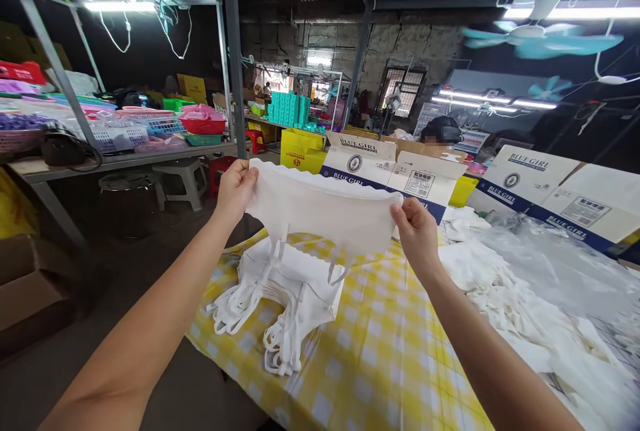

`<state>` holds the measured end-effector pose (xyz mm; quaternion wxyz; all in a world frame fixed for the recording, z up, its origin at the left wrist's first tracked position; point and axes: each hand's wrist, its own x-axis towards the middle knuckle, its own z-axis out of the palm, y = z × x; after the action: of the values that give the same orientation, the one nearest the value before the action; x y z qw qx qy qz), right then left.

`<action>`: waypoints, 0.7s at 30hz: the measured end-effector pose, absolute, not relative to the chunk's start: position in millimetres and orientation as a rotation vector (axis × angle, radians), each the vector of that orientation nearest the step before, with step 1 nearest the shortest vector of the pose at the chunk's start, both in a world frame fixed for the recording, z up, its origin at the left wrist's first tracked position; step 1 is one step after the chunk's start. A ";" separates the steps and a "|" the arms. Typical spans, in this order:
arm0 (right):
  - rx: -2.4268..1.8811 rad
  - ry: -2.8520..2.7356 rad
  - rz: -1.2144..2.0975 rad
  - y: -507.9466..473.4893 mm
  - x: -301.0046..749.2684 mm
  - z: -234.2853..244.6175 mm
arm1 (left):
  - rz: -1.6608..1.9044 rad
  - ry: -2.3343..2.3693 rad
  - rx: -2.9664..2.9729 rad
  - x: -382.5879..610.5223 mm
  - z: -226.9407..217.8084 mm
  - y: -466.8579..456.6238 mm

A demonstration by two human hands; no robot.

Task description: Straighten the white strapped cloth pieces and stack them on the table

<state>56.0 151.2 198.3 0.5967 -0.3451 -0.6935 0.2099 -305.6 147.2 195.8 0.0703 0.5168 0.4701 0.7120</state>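
Stretched out in the air between both hands is a white strappy camisole top (325, 207), its scalloped edge uppermost and its thin straps hanging down. My left hand (237, 185) is closed on one upper corner. The opposite corner is pinched by my right hand (416, 225). Just below lies a neat stack of similar white tops (313, 277), straps bunched toward me, on a yellow-and-white checked tablecloth (370, 337). Part of the stack is hidden behind the held top.
A loose heap of white garments (505, 297) and clear plastic (565, 257) cover the table's right side. Printed cartons (360, 164) stand along the far edge, with another carton (560, 197) at right. A person's dark-haired head (440, 131) shows behind them. A metal post (233, 51) rises left of centre.
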 end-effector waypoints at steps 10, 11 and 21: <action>-0.693 -1.757 0.904 94.1 30.7 199.7 | 2.056 1.499 1.459 -355.1 190.2 80.1; -0.679 -1.758 0.974 90.2 27.7 199.1 | 2.009 1.529 1.443 -361.7 190.6 75.8; -1.195 -1.585 1.214 165.4 -4.2 43.9 | 1.053 2.097 1.658 -370.9 84.4 165.9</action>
<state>-4.2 165.4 43.9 0.3961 -0.4715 -0.6255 0.4791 -370.9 165.9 84.4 0.1338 0.5720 0.7233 0.3631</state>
